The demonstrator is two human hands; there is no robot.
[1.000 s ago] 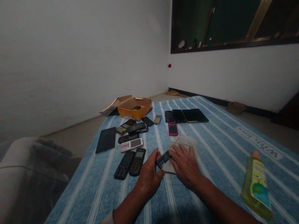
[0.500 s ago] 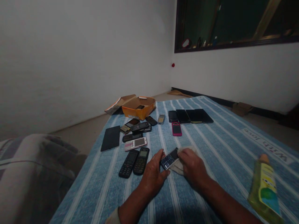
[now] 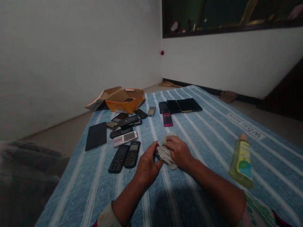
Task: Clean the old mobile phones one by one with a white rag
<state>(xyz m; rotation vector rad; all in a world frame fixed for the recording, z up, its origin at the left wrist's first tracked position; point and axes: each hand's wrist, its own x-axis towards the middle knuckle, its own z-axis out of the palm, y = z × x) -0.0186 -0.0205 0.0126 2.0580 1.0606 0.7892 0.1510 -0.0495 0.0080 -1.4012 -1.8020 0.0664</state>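
My left hand (image 3: 148,164) grips a dark keypad phone (image 3: 157,154) by its edges, thumb on the near side and fingers on the far side. A pale cloth (image 3: 167,155) lies over most of that phone and hides its face. My right hand (image 3: 179,150) is closed on the cloth and presses it against the phone. Just left of my left hand lie two black keypad phones, one (image 3: 132,154) with a grey screen and another (image 3: 118,158) beside it. A white and pink phone (image 3: 125,139) rests behind them.
An open orange cardboard box (image 3: 125,105) stands at the back left, with several phones in front. A black tablet (image 3: 96,136) lies at the left edge. Several dark phones (image 3: 174,107) and a pink phone (image 3: 168,119) lie further back. A yellow-green bottle (image 3: 241,164) is at right.
My right hand has drawn the cloth across the phone, whose keys and screen were in sight before. The whole view has shifted, so everything appears further left and higher.
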